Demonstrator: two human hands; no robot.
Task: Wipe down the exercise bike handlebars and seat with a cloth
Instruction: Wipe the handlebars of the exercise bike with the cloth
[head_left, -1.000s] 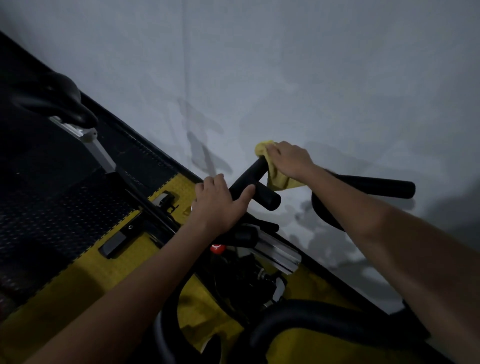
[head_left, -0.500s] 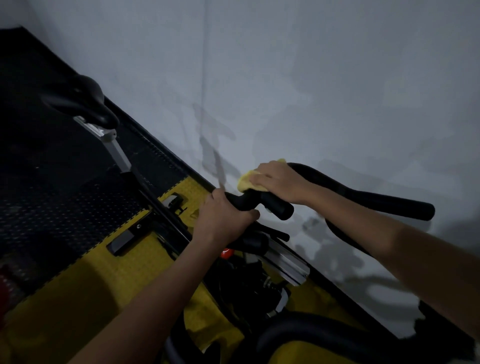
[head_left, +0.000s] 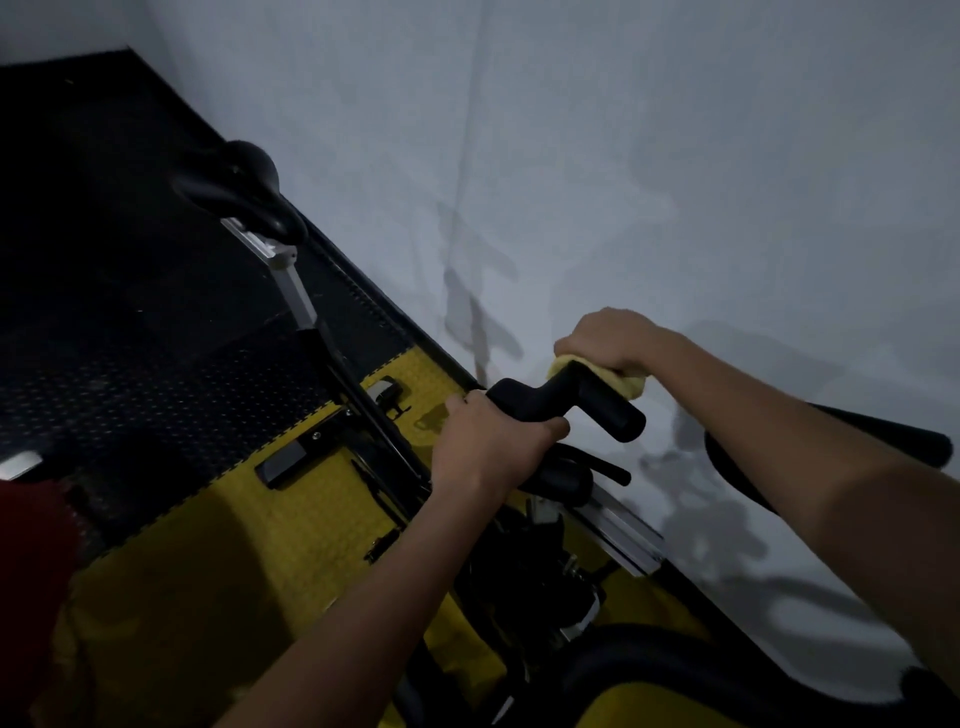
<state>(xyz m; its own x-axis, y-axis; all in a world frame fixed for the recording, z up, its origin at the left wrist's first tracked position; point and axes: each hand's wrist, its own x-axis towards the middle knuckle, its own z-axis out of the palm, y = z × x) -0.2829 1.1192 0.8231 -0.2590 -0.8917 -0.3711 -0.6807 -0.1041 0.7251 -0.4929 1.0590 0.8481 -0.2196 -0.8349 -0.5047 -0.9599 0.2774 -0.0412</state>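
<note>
While gripped, handlebars (head_left: 550, 400) apparently pointing lower right.

Hands on the handlebars, seat far left

The left hand (head_left: 485, 447) grips the near handlebar (head_left: 566, 402); just right and behind it, the right hand (head_left: 605, 338) presses the cloth (head_left: 631, 384) onto the bar. The seat (head_left: 244, 187) stands well left, beside the wall (head_left: 623, 156).

The floor (head_left: 130, 364) is covered with black studded matting, and a yellow mat (head_left: 218, 587) is laid beside it. The exercise bike (head_left: 545, 561) is stood on the yellow mat, against the wall.
</note>
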